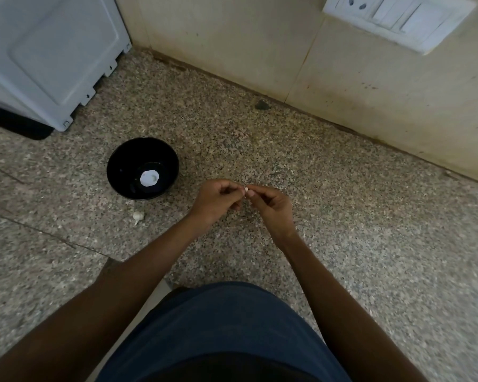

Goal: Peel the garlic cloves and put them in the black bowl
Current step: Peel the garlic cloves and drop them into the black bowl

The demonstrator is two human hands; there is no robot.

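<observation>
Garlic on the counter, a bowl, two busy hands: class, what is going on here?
A person is peeling a garlic clove, pinching it between the left hand and the right hand above the speckled counter. The black bowl stands to their left with something white at its bottom. More garlic lies on the counter just in front of the bowl.

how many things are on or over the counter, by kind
black bowl: 1
garlic piece lying on the counter: 1
garlic clove pinched between left hand and right hand: 1
white round thing in the bowl, can't tell what: 1
total: 4
</observation>
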